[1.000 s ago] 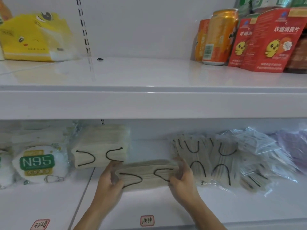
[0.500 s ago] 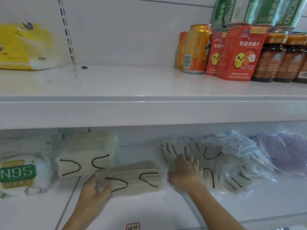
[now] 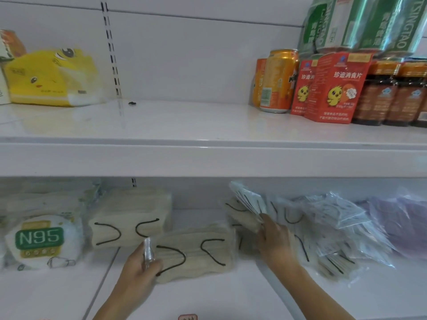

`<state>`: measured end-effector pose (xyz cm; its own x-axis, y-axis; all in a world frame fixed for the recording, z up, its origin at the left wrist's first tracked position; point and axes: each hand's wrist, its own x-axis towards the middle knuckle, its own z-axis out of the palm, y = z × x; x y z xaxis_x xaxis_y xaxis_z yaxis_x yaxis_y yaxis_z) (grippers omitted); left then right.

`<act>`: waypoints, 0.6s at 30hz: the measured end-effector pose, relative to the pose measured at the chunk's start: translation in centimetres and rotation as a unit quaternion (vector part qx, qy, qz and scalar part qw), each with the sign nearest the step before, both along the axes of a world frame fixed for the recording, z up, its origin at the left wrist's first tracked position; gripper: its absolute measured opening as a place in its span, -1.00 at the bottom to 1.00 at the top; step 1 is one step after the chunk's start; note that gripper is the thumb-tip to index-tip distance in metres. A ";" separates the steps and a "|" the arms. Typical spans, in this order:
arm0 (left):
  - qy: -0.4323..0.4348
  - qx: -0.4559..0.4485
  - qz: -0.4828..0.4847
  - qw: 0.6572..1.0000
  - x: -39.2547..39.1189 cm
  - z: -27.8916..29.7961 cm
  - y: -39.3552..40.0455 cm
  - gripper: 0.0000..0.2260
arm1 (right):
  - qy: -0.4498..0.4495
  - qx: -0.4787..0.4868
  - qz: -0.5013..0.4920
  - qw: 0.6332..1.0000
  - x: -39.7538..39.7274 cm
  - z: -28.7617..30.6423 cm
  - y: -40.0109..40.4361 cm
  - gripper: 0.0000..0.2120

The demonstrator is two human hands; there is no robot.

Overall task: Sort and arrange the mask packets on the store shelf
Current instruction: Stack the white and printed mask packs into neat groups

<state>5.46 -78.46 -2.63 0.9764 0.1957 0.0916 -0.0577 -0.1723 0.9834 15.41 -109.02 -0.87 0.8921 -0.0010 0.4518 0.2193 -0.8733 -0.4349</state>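
On the lower shelf [image 3: 208,299] my left hand [image 3: 138,273] grips the left end of a beige mask bundle [image 3: 198,252] with black ear loops, which lies on the shelf. A second beige bundle [image 3: 129,220] stands behind it to the left. My right hand [image 3: 275,243] is in the loose pile of clear mask packets [image 3: 307,229], and its fingers lift several packets [image 3: 247,199] up at the pile's left end.
N95 mask packs [image 3: 44,239] stand at the far left, purple packets [image 3: 402,218] at the far right. The upper shelf [image 3: 184,139] holds a yellow tissue pack [image 3: 53,77], orange cans [image 3: 277,79], red pouches [image 3: 335,88], brown bottles [image 3: 390,93] and green cans [image 3: 360,21].
My right hand left the beige bundle, moved right into the loose pile and lifted several packets. My left hand keeps hold of the bundle, which has been lowered onto the shelf.
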 end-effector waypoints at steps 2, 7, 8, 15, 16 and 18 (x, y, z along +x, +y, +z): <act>0.011 0.037 -0.012 0.999 0.5 -0.3 0.1 -0.76 | -0.127 0.017 0.068 0.989 -1.1 -0.4 -0.2 -0.67; 0.039 -0.032 -0.023 0.998 1.2 0.0 0.0 -0.76 | -0.199 0.036 0.139 0.969 -3.4 0.0 1.4 -0.58; 0.041 -0.047 -0.020 0.998 1.3 0.2 -0.2 -0.78 | -0.201 0.032 0.165 0.965 -3.6 -0.3 1.8 -0.59; 0.133 -0.268 -0.053 0.953 1.5 1.7 -0.7 -0.71 | -0.188 -0.078 0.352 0.913 -3.0 -6.5 4.0 -0.62; 0.143 -0.285 -0.067 0.945 1.5 1.8 -0.4 -0.65 | -0.180 -0.078 0.352 0.915 -3.0 -6.8 4.2 -0.62; 0.152 -0.243 -0.101 0.953 1.7 1.7 -0.3 -0.62 | -0.177 -0.071 0.347 0.918 -2.9 -7.0 4.3 -0.63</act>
<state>7.12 -78.72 -0.93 0.9654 -0.0522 -0.2555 0.2594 0.2917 0.9207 12.48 -104.72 -7.92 0.4524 0.5934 0.6657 0.8503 -0.5121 -0.1213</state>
